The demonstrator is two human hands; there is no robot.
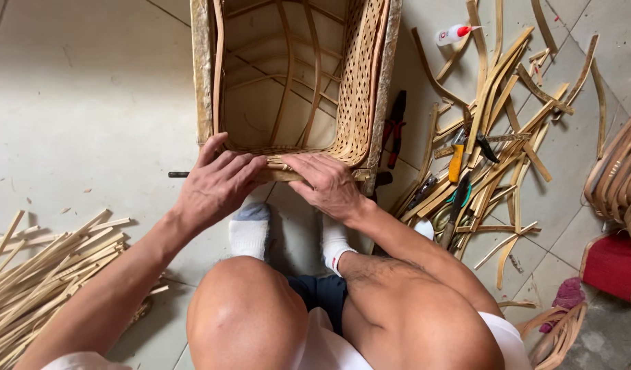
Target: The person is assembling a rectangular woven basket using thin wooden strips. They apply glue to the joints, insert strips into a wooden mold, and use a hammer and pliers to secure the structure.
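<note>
bright, even daylight | soft shadows – sharp focus – mild edge distortion

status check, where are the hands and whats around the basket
Left hand and right hand both pressed on near rim of woven basket. Pliers and loose strips right of it.
</note>
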